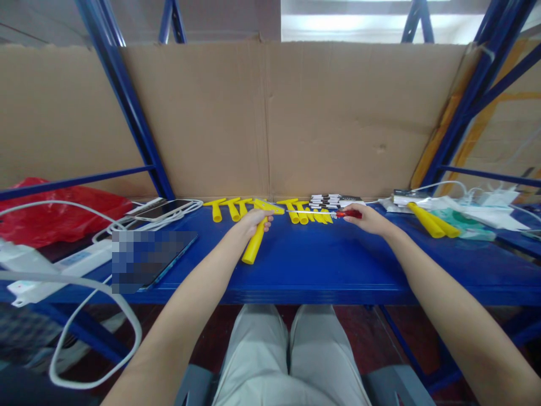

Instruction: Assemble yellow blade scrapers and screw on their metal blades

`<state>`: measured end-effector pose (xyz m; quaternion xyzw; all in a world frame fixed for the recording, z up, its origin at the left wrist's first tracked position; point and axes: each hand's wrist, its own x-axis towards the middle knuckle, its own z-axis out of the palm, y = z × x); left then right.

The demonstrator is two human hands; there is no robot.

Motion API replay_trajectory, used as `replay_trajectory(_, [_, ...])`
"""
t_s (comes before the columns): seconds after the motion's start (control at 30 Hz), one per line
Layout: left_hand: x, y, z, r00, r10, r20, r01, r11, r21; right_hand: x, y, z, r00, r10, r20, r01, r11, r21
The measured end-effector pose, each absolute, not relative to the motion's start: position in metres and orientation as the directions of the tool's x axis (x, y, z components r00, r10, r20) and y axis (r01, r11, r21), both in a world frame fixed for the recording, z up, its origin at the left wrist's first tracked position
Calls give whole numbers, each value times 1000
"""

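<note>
My left hand point(256, 220) is closed round a yellow T-shaped piece point(254, 246), whose tube points down toward me and whose flat head points right. My right hand point(364, 219) grips the red handle of a screwdriver point(349, 213). The thin metal shaft runs left from it toward the head of the held piece; whether the tip touches is too small to tell. Behind my hands lie several more yellow T-shaped pieces point(217, 212), in a row left and right of the held one.
Black-and-white packets point(333, 201) lie at the back of the blue table point(313, 293). At left are a red plastic bag point(63, 211), a phone point(164, 209), a tablet point(169, 259), a power strip point(63, 270) and cables. Yellow tubes point(431, 221) and white packaging are at right; cardboard point(329, 118) stands behind.
</note>
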<state>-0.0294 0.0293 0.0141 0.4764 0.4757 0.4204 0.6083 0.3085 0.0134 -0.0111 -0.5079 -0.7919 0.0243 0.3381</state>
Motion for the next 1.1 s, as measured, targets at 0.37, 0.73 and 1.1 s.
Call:
replay_trajectory(0.37, [-23, 21, 15, 178, 970, -164, 44, 158, 986, 295, 8, -6, -270, 761, 590, 812, 510, -285])
replay_trajectory(0.73, [-19, 16, 17, 165, 973, -159, 57, 152, 987, 293, 8, -6, -283, 755, 592, 808, 520, -277])
replay_trajectory(1.1, [-17, 11, 21, 151, 974, -167, 77, 157, 985, 291, 7, -5, -272, 775, 571, 818, 499, -287])
